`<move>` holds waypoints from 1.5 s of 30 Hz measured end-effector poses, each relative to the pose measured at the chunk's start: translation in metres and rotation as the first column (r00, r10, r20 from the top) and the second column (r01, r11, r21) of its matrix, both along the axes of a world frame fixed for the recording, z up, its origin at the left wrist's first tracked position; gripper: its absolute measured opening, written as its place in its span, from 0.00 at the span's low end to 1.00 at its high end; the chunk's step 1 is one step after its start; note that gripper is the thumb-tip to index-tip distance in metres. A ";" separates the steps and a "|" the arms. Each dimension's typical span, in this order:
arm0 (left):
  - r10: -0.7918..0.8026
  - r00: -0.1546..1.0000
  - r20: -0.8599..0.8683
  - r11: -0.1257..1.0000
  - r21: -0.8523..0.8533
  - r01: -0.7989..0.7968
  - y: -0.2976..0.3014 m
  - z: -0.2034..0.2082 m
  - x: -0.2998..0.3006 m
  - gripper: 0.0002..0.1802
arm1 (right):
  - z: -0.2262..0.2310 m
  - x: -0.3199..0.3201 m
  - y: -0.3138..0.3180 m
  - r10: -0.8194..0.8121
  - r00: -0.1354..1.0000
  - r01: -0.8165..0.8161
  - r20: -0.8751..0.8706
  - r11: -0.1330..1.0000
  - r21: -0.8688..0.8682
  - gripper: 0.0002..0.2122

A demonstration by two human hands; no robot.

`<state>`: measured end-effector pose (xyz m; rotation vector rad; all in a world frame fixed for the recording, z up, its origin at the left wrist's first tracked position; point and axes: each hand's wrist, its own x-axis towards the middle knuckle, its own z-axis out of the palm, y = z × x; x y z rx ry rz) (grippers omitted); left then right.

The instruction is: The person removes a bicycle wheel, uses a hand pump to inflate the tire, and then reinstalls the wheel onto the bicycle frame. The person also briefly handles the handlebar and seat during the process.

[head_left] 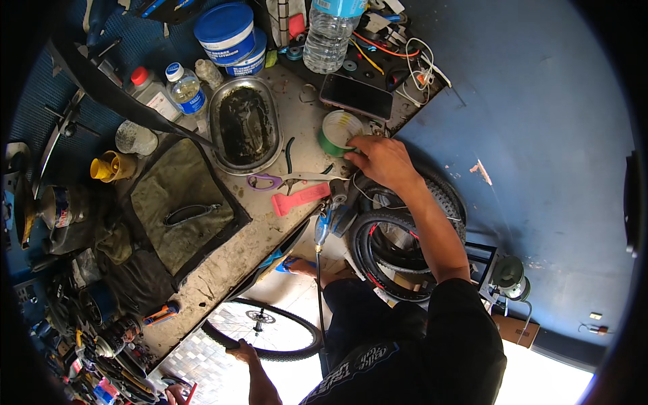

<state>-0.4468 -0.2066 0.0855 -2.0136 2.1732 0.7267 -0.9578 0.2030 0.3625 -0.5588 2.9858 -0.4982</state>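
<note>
Below the bench edge, my left hand is closed round the tyre of a spoked bicycle wheel, which has a disc rotor at its hub. My right hand reaches over the bench's right end, its thumb and forefinger at the rim of a small round green tub with a pale inside. The other fingers are curled and partly hidden. Near that hand lie a black phone, purple-handled scissors, pliers and a pink strip.
A metal tray with dark residue sits mid-bench, beside a dirty cloth. Behind stand blue tubs, bottles and a large water bottle. Stacked tyres lie below right, by a blue wall. An air hose hangs down.
</note>
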 end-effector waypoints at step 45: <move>0.086 0.988 -0.130 0.994 0.074 -0.077 0.000 -0.021 0.018 0.33 | 0.057 -0.011 -0.116 0.406 0.905 -0.397 -0.131 0.914 0.089 0.12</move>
